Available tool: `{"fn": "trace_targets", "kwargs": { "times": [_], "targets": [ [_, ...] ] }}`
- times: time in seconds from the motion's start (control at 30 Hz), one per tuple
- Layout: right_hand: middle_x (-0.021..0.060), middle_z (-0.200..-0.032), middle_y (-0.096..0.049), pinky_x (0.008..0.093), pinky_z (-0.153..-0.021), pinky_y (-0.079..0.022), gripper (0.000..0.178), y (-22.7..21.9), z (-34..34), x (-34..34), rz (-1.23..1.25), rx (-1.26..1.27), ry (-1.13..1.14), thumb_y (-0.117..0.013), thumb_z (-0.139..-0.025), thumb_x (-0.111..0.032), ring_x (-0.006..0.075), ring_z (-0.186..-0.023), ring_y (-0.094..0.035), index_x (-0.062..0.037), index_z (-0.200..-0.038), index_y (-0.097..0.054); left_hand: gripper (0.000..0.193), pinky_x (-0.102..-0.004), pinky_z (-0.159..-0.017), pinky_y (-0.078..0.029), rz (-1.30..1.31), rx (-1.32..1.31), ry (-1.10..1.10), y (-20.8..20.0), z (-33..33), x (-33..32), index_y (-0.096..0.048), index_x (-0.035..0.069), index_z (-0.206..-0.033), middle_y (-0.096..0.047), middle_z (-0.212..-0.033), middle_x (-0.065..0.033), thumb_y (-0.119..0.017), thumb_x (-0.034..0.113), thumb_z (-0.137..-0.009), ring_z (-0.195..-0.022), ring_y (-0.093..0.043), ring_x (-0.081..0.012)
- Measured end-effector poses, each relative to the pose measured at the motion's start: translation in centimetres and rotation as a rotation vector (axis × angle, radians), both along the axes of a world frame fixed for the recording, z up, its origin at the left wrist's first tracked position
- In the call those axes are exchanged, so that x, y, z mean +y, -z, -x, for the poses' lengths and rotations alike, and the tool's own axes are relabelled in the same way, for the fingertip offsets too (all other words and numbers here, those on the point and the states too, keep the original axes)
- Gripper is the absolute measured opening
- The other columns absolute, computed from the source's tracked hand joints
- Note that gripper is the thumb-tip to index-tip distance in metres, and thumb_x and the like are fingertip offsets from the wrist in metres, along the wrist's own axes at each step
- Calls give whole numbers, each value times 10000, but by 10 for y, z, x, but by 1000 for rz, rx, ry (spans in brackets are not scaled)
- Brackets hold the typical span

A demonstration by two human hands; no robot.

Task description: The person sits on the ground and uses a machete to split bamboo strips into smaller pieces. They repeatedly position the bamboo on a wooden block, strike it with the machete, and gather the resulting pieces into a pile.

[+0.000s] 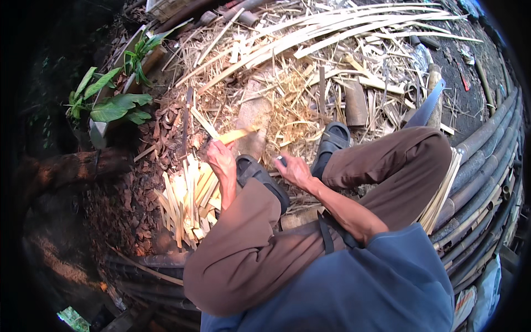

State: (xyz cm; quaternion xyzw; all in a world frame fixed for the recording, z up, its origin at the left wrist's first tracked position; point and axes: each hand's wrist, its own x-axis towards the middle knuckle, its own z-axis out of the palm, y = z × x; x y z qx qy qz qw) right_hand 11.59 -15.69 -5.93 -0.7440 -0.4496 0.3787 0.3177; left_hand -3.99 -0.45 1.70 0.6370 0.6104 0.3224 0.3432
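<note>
My left hand (221, 159) is closed on a pale split bamboo strip (239, 134), whose far end lies over a flat wooden block (252, 110). To its right, my right hand (296, 171) is wrapped round a short dark handle (282, 161); any blade on it cannot be made out among the shavings. Just left of my left wrist lies a heap of short split bamboo strips (193, 196). Thin curled shavings (290, 119) cover the ground between and beyond my sandalled feet.
Long pale bamboo strips (332, 25) lie across the far side. A blue-bladed saw (427, 106) leans near a bamboo piece at right. Stacked dark bamboo poles (481, 166) curve along the right edge. Green leafy plants (113, 108) and a thick log (83, 169) are at left.
</note>
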Motion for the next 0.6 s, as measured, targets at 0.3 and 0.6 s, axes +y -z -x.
{"fn": "trace_targets", "kwargs": {
  "times": [0.3,0.6],
  "targets": [
    [316,-882,-652,547,-749,-484,466,20,-17,-6,181,187,98,-542,-965,-480,516,-856,-624,-25,-1038,-612,413,-345,-568,-540,-60,-110,-75,6,-16,17,-591,-91,-855,-695,-733,-189,-441,249,-1035,-638,-707,-279],
    [317,-808,-626,510,-700,-482,452,19,-5,-7,67,140,79,-574,-968,-444,490,-824,-638,7,-981,-607,236,-297,-782,-475,27,-167,99,102,-44,42,-635,14,-1107,-633,-951,-36,-671,176,-941,-867,-570,-137]
  ]
}}
